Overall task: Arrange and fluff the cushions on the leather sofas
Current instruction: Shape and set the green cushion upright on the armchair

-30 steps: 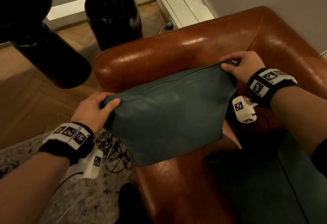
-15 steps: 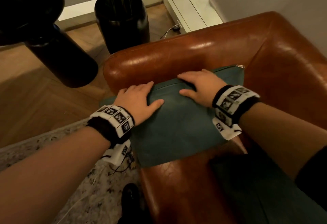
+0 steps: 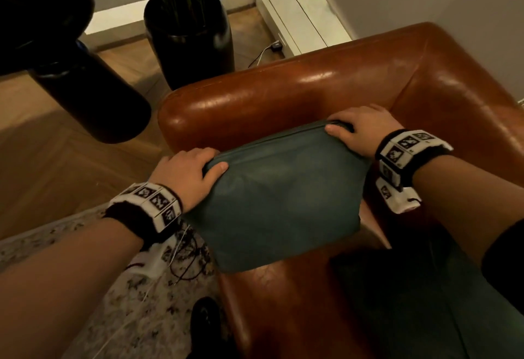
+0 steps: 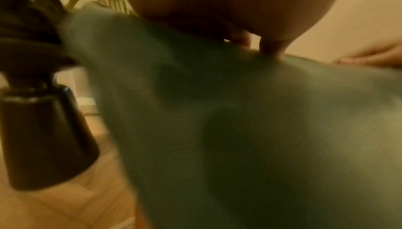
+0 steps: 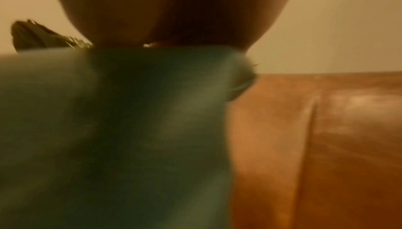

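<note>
A teal cushion (image 3: 280, 197) stands upright in the corner of a brown leather sofa (image 3: 283, 94), against its armrest. My left hand (image 3: 190, 171) grips the cushion's top left corner, thumb on the front face. My right hand (image 3: 360, 129) grips the top right corner by the zip edge. In the left wrist view the teal cushion (image 4: 239, 129) fills the frame below the hand, blurred. The right wrist view shows the same cushion (image 5: 130, 129) bunched under the palm, with the leather sofa (image 5: 326, 146) beside it.
A second teal cushion (image 3: 425, 302) lies on the seat at lower right. A black planter (image 3: 192, 35) with a palm stands behind the armrest. A dark lamp body (image 3: 85, 80) hangs at upper left. A patterned rug (image 3: 99, 302) with cables lies to the left.
Half a second ago both hands lay flat on the cushion's top, pressing it. They have moved apart and now grip its two top corners, as they did one second ago.
</note>
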`<state>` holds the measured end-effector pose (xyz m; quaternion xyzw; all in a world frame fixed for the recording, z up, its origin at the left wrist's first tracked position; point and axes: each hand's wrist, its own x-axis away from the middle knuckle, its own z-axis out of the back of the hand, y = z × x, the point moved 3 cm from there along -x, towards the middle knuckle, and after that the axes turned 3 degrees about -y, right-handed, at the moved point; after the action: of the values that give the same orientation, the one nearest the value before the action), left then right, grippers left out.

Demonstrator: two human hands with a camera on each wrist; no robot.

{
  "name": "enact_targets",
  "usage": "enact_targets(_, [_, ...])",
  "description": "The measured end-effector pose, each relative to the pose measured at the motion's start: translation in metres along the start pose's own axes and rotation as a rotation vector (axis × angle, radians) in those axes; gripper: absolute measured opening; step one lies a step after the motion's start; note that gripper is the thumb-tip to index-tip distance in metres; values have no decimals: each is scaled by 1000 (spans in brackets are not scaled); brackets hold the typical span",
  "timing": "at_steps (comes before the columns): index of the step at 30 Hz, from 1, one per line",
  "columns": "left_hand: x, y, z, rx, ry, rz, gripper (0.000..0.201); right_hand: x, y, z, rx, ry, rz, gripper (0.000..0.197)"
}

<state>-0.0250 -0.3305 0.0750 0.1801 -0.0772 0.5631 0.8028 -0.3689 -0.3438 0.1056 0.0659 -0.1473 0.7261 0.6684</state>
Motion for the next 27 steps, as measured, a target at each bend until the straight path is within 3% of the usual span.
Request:
enact_targets(3, [13, -18, 3, -72, 88, -18, 49, 8, 26, 2, -177, 80, -79, 31])
enact_targets(7, [14, -35, 8, 165, 221, 40, 41, 8, 40, -10, -415, 209, -177, 26])
enact_targets(10, [38, -51, 4, 521, 302, 235, 27, 24, 66, -25, -855, 336, -401, 33])
enact_targets(12, [65, -61, -15, 767, 265, 434, 30, 40, 79, -50, -1164, 280, -509, 29])
enact_targets(14, [82, -58, -38, 800, 126, 499, 35, 52, 76, -75, -1258, 121, -477, 25])
enact_targets(16, [81, -45, -57, 880, 58, 465, 42, 57, 62, -89, -1313, 47, -414, 53])
enact_targets(19, [69, -37, -63, 1131, 230, 510, 44, 48, 38, -74, -1456, 233, -358, 28])
enact_targets(21, [63, -46, -68, 1306, 365, 604, 41, 43, 33, -64, -1493, 300, -359, 26])
enact_targets(25, [60, -52, -71, 1273, 407, 616, 9, 42, 42, -62, -1541, 366, -394, 25])
enact_targets(27, [59, -53, -67, 1264, 393, 601, 19, 41, 46, -56, -1595, 433, -382, 28])
